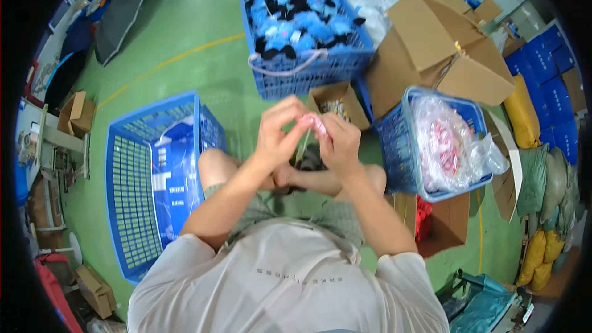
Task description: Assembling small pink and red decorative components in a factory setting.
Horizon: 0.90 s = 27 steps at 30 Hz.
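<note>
My left hand (279,131) and my right hand (338,142) meet in front of my knees. Between their fingertips is a small pink item (317,124), soft-looking and shiny; its exact kind is too small to make out. Both hands pinch it, left thumb and fingers at one end, right at the other. A thin pale strand hangs below it. Just beyond my right hand stands a small open cardboard box (340,98) of small mixed pieces. To the right, a blue basket (404,163) holds a clear plastic bag (445,142) with pink and red pieces inside.
Ahead stands a blue crate (290,80) heaped with blue and black plush items (299,15). On the left is another blue basket (129,191) with flat blue packaging inside. Large open cartons (425,43) fill the far right. Sacks (533,179) line the right side.
</note>
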Each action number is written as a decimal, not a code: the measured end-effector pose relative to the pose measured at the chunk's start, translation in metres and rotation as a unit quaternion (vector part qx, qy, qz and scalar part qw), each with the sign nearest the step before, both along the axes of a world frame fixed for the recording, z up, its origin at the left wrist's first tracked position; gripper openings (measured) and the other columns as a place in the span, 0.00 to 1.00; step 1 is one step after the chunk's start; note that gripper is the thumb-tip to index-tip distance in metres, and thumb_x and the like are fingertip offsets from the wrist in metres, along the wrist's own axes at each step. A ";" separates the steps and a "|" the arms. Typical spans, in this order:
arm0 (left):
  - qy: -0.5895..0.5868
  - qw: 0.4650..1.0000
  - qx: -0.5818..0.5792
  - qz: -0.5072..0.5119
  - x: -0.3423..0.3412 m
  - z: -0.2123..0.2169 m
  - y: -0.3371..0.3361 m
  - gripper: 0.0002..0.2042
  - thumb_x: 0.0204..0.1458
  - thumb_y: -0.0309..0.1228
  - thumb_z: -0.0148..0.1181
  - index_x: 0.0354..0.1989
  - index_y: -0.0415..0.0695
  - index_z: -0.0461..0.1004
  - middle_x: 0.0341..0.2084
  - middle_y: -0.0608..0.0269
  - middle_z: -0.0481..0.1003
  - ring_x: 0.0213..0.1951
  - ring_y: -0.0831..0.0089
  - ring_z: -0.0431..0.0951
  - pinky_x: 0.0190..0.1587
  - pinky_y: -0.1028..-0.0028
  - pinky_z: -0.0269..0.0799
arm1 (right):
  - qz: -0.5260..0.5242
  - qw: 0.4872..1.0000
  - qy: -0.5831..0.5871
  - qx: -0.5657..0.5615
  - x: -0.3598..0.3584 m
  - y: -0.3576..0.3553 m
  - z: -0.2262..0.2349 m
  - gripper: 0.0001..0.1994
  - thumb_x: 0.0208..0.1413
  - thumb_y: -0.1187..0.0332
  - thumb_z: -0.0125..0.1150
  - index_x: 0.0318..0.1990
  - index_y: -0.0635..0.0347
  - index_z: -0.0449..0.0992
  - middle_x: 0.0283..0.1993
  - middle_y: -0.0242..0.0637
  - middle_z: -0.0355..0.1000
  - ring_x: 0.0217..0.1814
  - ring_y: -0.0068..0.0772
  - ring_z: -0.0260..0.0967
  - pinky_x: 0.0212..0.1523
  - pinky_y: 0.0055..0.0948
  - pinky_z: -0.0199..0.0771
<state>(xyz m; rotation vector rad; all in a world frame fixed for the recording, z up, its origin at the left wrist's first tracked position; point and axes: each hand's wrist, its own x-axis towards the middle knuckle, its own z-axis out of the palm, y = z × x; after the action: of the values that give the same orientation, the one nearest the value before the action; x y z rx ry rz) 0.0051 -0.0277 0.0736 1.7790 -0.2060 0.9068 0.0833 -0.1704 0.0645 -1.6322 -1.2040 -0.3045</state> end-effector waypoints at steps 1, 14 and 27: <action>0.012 1.000 -0.007 -0.001 0.000 -0.004 0.002 0.02 0.51 0.20 0.60 0.28 0.36 0.76 0.27 0.62 0.72 0.27 0.71 0.66 0.32 0.76 0.62 | -0.001 1.000 0.012 -0.007 0.001 -0.006 -0.006 0.07 0.47 0.81 0.60 0.35 0.65 0.78 0.27 0.37 0.71 0.24 0.32 0.62 0.27 0.28 0.64; 0.120 0.990 0.060 -0.046 -0.015 -0.029 0.014 0.04 0.55 0.22 0.59 0.32 0.35 0.78 0.31 0.60 0.76 0.29 0.69 0.69 0.34 0.75 0.64 | 0.006 0.998 0.066 -0.006 -0.008 -0.012 -0.014 0.06 0.45 0.81 0.67 0.32 0.63 0.78 0.33 0.36 0.74 0.29 0.32 0.66 0.29 0.26 0.66; 0.107 0.987 -0.040 -0.110 -0.001 -0.050 -0.013 0.12 0.55 0.22 0.54 0.46 0.35 0.78 0.41 0.53 0.80 0.39 0.67 0.77 0.44 0.73 0.72 | 0.047 0.975 0.174 0.132 -0.030 0.035 -0.068 0.09 0.55 0.73 0.59 0.43 0.65 0.76 0.37 0.36 0.77 0.29 0.37 0.69 0.33 0.31 0.69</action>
<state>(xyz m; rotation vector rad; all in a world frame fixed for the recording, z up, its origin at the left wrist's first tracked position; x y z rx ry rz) 0.0044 -0.0412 0.0231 1.7251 -0.2189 0.5542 0.0531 -0.1358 -0.0039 -1.3264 -0.9267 -0.1058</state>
